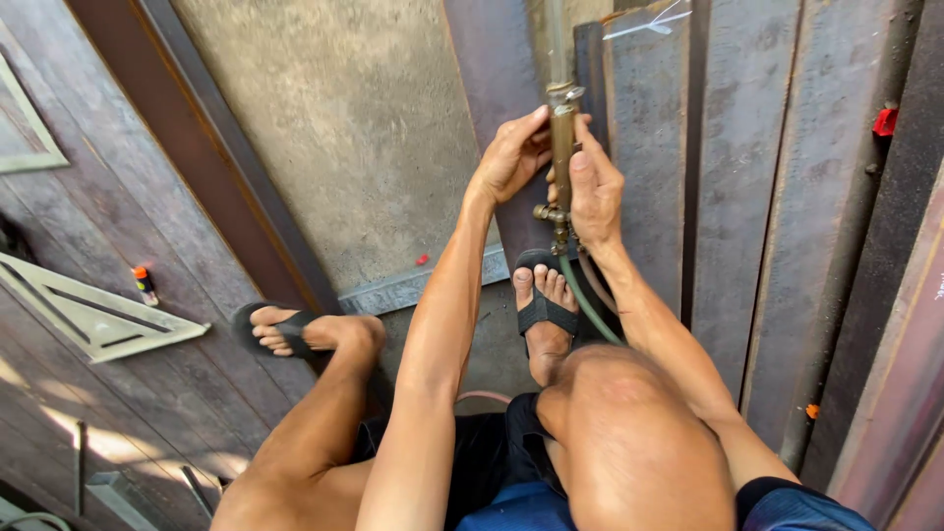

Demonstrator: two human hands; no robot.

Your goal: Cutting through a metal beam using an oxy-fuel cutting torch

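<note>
Person crouches on 2 sandalled feet. A green hose point(588, 305) runs up to the brass torch point(562, 147). Left hand point(513, 157) and right hand point(594, 187) are both clamped around the torch body, above rusty steel plates point(747, 147).

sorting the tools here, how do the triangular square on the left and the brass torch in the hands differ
The triangular square is flat, pale grey and lies untouched on the dark metal sheets. The brass torch is a slim, yellowish tube, gripped by the left hand and right hand, with a green hose attached. Both look metallic.
</note>
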